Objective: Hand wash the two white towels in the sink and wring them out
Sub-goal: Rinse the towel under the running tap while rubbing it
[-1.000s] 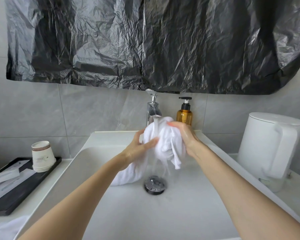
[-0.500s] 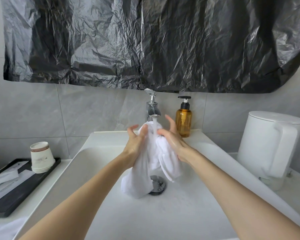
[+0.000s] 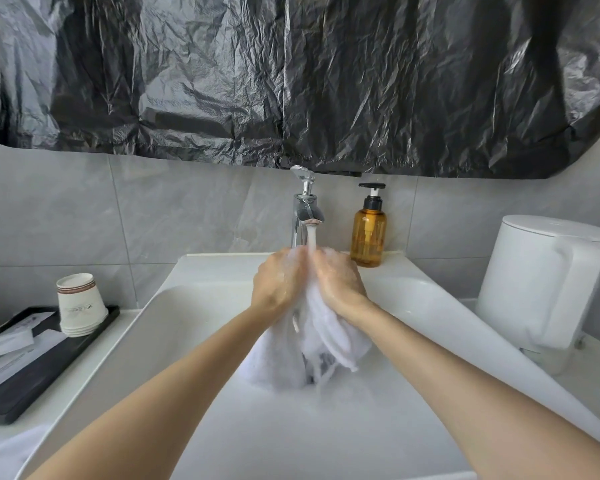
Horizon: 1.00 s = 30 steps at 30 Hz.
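Observation:
A wet white towel (image 3: 321, 337) hangs bunched over the white sink (image 3: 201, 306), its lower end touching the basin and hiding the drain. My left hand (image 3: 278, 284) and my right hand (image 3: 338, 280) are pressed together, knuckles up, both closed on the towel's top. Water runs from the chrome tap (image 3: 305, 209) onto the towel between my hands. A second white towel (image 3: 4, 452) shows as a white edge on the counter at the bottom left.
An amber pump bottle (image 3: 368, 233) stands right of the tap on the sink's back ledge. A white kettle (image 3: 541, 282) sits at the right. At the left, stacked paper cups (image 3: 80, 304) rest on a black tray (image 3: 25, 372). Black plastic sheeting (image 3: 291, 77) covers the wall above.
My hands have closed together on the towel's top under the stream, after holding it more loosely with fingers spread. The towel now hangs lower and covers the drain.

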Tool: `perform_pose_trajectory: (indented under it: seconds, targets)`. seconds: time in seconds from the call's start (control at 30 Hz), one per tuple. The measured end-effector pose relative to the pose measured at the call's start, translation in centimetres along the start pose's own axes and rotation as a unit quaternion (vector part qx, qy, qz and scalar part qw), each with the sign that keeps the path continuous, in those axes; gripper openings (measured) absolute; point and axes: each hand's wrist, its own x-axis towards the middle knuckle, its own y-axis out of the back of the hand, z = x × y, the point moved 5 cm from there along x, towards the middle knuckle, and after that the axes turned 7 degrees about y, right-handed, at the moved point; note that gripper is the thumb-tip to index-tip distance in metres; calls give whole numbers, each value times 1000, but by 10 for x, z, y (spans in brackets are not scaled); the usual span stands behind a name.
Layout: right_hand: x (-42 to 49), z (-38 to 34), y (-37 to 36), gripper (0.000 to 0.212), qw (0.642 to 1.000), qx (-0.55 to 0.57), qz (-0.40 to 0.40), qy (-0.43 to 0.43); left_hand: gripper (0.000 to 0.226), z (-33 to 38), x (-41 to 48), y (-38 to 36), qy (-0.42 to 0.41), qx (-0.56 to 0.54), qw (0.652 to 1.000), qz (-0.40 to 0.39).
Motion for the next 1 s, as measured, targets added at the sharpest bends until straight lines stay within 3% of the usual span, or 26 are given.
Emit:
perform_pose_trajectory:
  seconds: [0.07,0.13,0.2,0.33,0.47,0.6,0.63,0.73,0.83,0.9,1.0]
  targets:
    - [0,-2,4,37,994,-91,-21,57,27,-1,-3,1,0,43,999,-16]
    - [1,-1,13,32,987,-131,-18,87,36,-3,-7,-5,6,-81,992,-92]
    - [5,2,24,36,995,-63,11,72,45,-7,-11,-12,54,-210,960,-175]
    - [16,11,41,32,984,146,103,3,65,-12,-12,-19,16,-174,955,-240]
    - [20,19,50,27,953,250,161,-61,75,-32,-11,-18,82,-176,940,-279]
    - [25,29,45,27,936,302,151,-102,21,-30,1,-15,91,-278,934,-204]
    - [26,29,45,29,938,300,143,-101,17,-28,1,-14,105,-304,931,-173]
    - [23,26,36,38,958,269,71,-72,43,-32,10,-17,164,-384,900,-127]
    - [12,4,20,39,976,216,-11,10,64,-30,17,-14,149,-421,887,-121]
    - [5,-4,6,31,991,113,-52,51,82,-30,19,-14,129,-411,891,-145]
    - [-6,1,-8,34,995,50,-62,54,67,-27,11,-15,89,-355,914,-173]
